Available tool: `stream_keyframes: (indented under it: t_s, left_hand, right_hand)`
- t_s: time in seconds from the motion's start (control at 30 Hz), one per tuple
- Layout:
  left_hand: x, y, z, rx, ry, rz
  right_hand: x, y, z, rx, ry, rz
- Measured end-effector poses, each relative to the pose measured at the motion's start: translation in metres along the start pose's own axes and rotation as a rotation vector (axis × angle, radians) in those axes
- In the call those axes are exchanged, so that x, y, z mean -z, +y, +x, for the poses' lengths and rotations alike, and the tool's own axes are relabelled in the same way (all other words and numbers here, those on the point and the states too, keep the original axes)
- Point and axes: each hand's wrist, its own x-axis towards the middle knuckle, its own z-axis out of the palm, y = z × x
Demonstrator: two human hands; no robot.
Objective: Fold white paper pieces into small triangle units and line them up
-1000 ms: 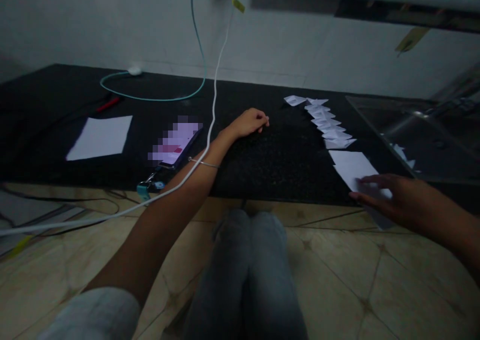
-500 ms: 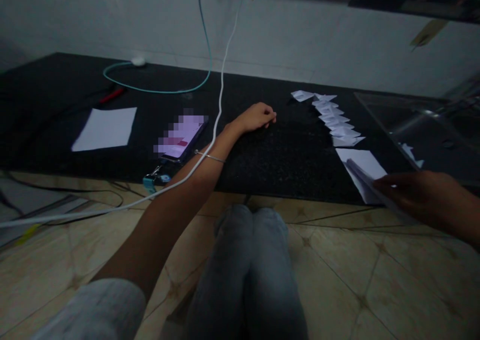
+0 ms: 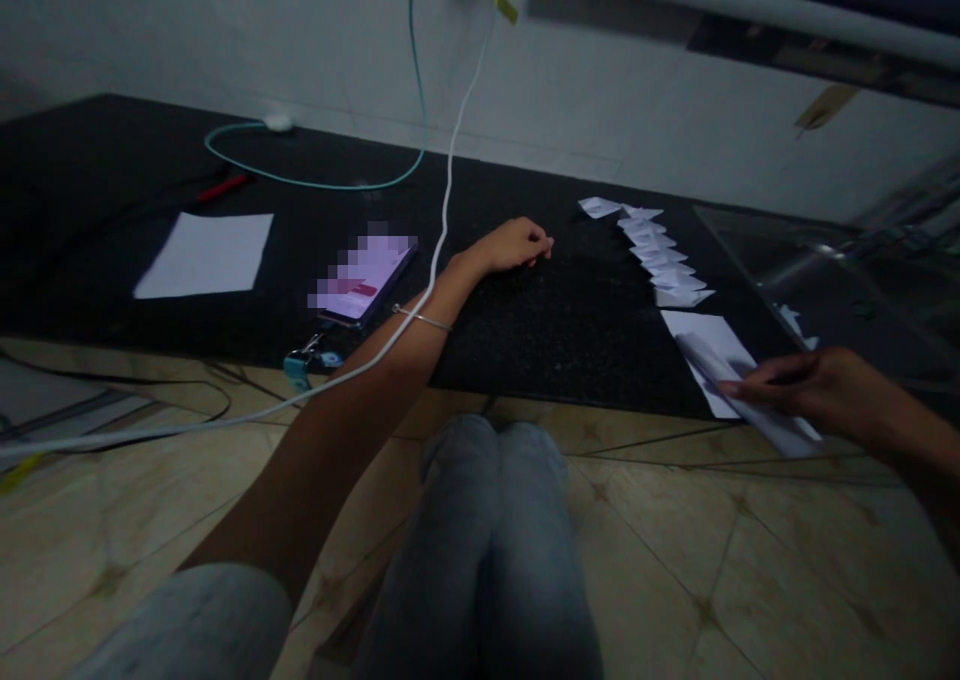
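1. Sheet is gripped by the right hand, fingers closed on its side edge, at the near right of the desk.
2. Sheet is held tilted: far end over the stack, near end carried out past the desk edge, above the floor.
3. An edge grip is judged to suit thin paper, which is hard to take hold of when lying flat.
4. Right arm is brought in low from the right, wrist roughly level with the desk.
5. Left hand is loosely curled, with nothing seen in it. It rests mid-desk, and the forearm is laid across the near edge, probably as a prop.
6. Folded pieces are laid in an overlapping row beyond the stack.
7. Lit phone is noted beside the left forearm, and a cable is draped over that arm.
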Motion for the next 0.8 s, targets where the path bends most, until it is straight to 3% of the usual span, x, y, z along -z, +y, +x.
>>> stream_keyframes:
  t_s: [0.3, 0.8]
  left_hand:
    - [0.001, -0.002, 0.001, -0.012, -0.027, 0.024]
    - [0.002, 0.004, -0.003, -0.015, -0.009, -0.052]
  right_hand:
    - [-0.007, -0.014, -0.01, -0.01, -0.042, 0.143]
    - [0.003, 0.01, -0.008, 0.12, -0.117, 0.377]
